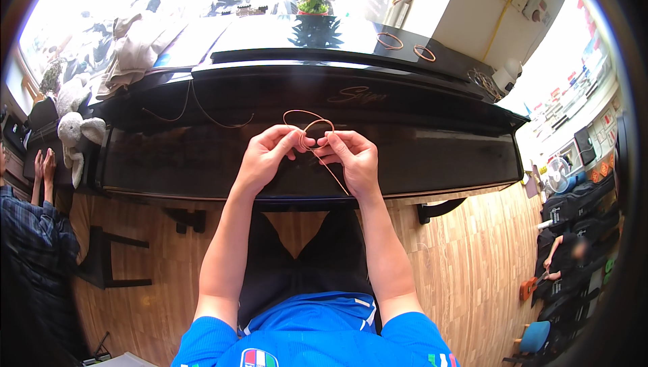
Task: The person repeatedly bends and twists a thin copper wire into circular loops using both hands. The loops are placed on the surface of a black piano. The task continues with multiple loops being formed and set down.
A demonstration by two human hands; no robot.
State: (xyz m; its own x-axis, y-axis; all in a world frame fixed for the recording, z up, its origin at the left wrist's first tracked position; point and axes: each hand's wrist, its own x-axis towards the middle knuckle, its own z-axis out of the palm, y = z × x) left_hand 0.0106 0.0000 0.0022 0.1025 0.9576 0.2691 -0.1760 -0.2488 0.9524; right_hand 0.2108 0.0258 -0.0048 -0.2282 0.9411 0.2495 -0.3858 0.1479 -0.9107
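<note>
Both hands — left hand (266, 154) and right hand (352, 158) — pinch one tan cord (307, 124) in a narrow grip, looped above the fingertips, in front of the closed black piano (202, 158). Two cord rings (390, 41) lie on the piano's top near its right edge — open wooden floor (466, 259) below.

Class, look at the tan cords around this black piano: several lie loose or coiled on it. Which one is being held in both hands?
The looped cord pinched between the left hand and right hand. The long strand and the two coils lie untouched on the piano.
</note>
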